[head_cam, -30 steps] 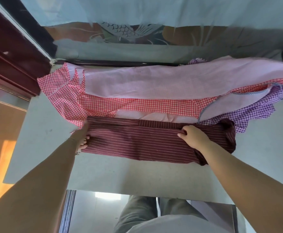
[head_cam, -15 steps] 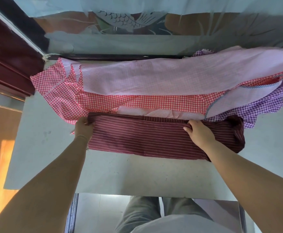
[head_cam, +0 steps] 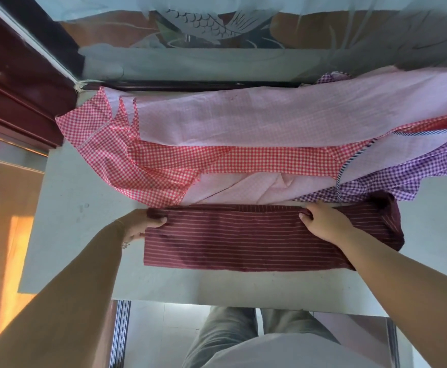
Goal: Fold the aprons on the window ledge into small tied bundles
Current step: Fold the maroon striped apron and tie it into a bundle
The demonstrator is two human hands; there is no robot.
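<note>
A maroon striped apron (head_cam: pixel 243 240) lies folded into a long band across the pale window ledge (head_cam: pixel 79 208). My left hand (head_cam: pixel 140 225) grips the band's far left corner, thumb on top. My right hand (head_cam: pixel 323 224) pinches the far edge toward the right end, where the cloth bunches up. Behind it lie a red checked apron (head_cam: pixel 217 158), a pale pink one (head_cam: pixel 283 118) and a purple checked one (head_cam: pixel 408 176), spread out and overlapping.
Etched window glass (head_cam: pixel 217 35) rises right behind the pile. A dark red wooden frame (head_cam: pixel 12 83) stands at the left. The ledge's near edge (head_cam: pixel 217 298) runs just above my legs, with floor below.
Both hands have shifted from the band's middle to its far edge and drawn it toward me. The pink cloth behind it now shows more.
</note>
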